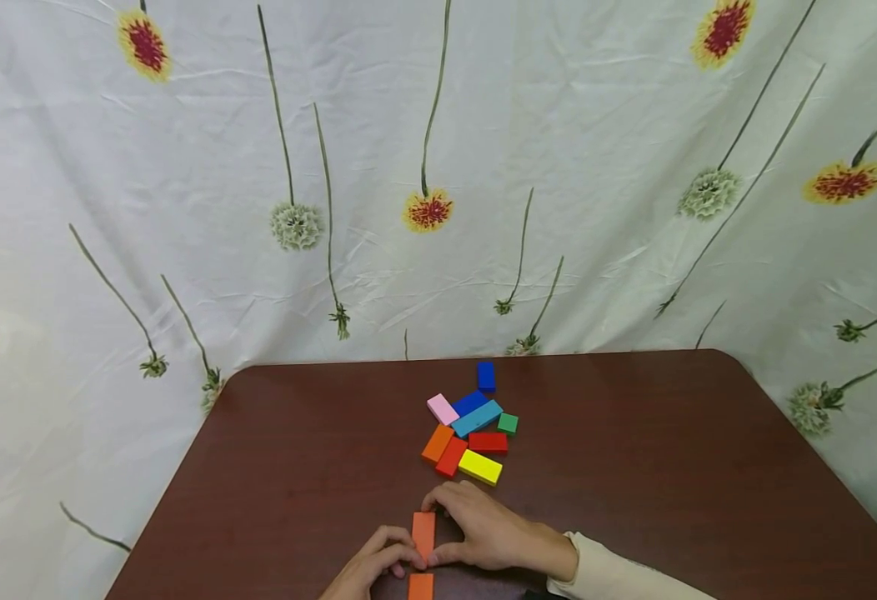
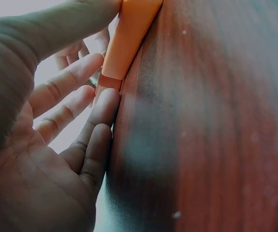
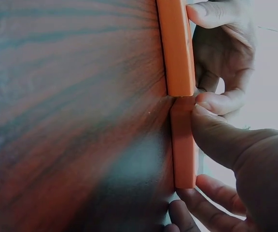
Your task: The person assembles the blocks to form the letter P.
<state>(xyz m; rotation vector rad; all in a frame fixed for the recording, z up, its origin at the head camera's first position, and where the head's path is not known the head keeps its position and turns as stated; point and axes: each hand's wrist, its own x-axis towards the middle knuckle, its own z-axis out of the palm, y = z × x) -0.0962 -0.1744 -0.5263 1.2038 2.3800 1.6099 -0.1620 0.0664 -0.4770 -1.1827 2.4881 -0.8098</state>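
Note:
A coral-orange block (image 1: 423, 535) lies lengthwise near the front of the table. My right hand (image 1: 487, 529) pinches it by its ends, thumb at the near end and fingers curved round the far end. Just below, in line with it, is an orange block (image 1: 421, 587), cut off by the head view's lower edge. My left hand (image 1: 380, 560) lies along the left side of both blocks. In the right wrist view its thumb (image 3: 211, 13) touches the orange block, and a fingertip rests where the two blocks meet. The left wrist view shows its fingers loosely extended.
Beyond my hands lies a loose group of coloured blocks: yellow (image 1: 480, 467), red (image 1: 451, 457), orange (image 1: 438, 443), pink (image 1: 443, 409), light blue (image 1: 477, 419), green (image 1: 508, 424) and dark blue (image 1: 487, 377). The brown table (image 1: 633, 467) ends at a flowered cloth (image 1: 378, 275).

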